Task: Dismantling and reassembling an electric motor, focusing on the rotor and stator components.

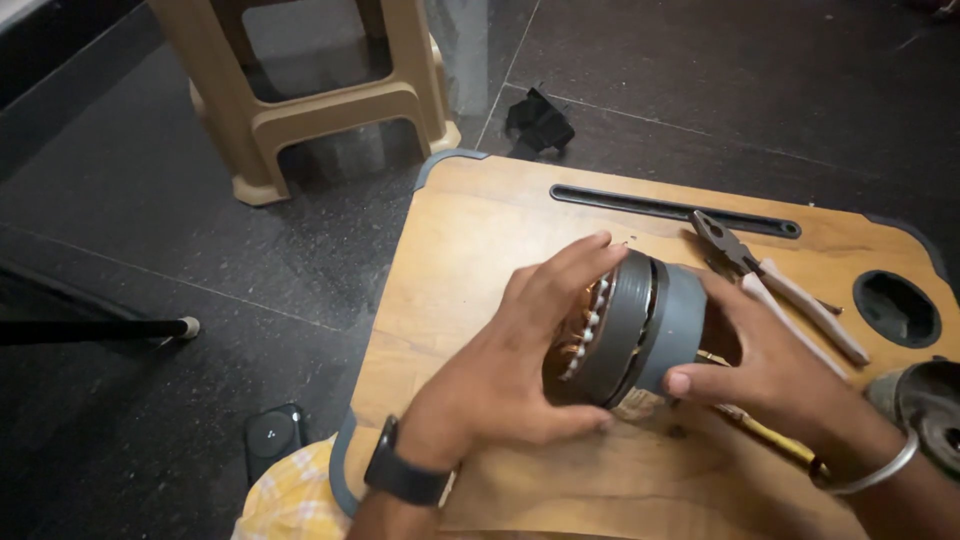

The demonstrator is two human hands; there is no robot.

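We see a grey motor with copper windings, a tan board edged grey, pale-handled pliers, a beige stool, a dark speckled floor, and yellow checked cloth.

motor stator on table, pliers right

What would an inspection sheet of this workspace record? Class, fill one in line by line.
Surface: wooden lap table with grey edging, a slot and a round hole.
Job's things: grey motor stator with copper windings, lying on its side.
Clutter: pliers beside the stator; a round metal part at the right edge.
Hands: left hand and right hand grip the stator from both sides.
Cables: nothing seen.
Surroundings: dark tiled floor, beige plastic stool, black device on the floor.
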